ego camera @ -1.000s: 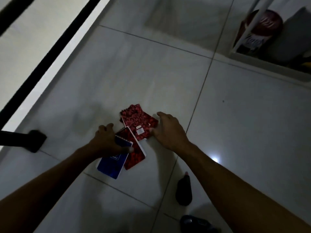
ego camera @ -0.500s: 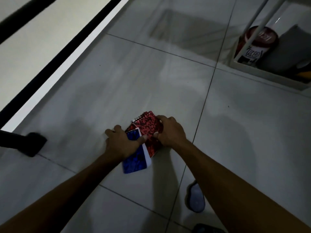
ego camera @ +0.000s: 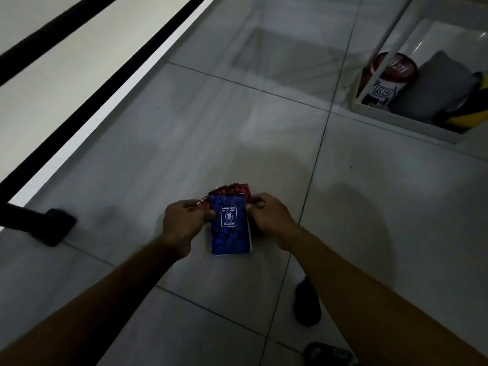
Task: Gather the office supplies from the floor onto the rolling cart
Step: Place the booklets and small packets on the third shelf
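Right, I see both hands clamped on one small stack: left hand (ego camera: 182,224) pinches the left edge, right hand (ego camera: 269,219) pinches the right edge, fingers curled round it. Blue notepad (ego camera: 230,228) is on top, red notepads (ego camera: 232,190) fan out behind it, spiral ends pointing away from me. The stack sits low over the floor (ego camera: 237,128); I can't tell if its near edge touches the tile.

Risks as I judge them:
- The pads aren't squared. The red ones are skewed under the blue, so an edge pinch could let one slide out the far side on the lift.
- Slick covers and a side-only grip mean the middle pad is held by friction alone.
- The cart (ego camera: 412,125) is well apart, up and to the right, and its lower tray already holds a can (ego camera: 383,80) and a grey item (ego camera: 435,88), so I expect a tight drop spot.
- Light is dim, so a dropped pad could be easy to miss.
- A dark shoe (ego camera: 307,305) lies just beside my right arm, which I'd count a trip hazard when turning.
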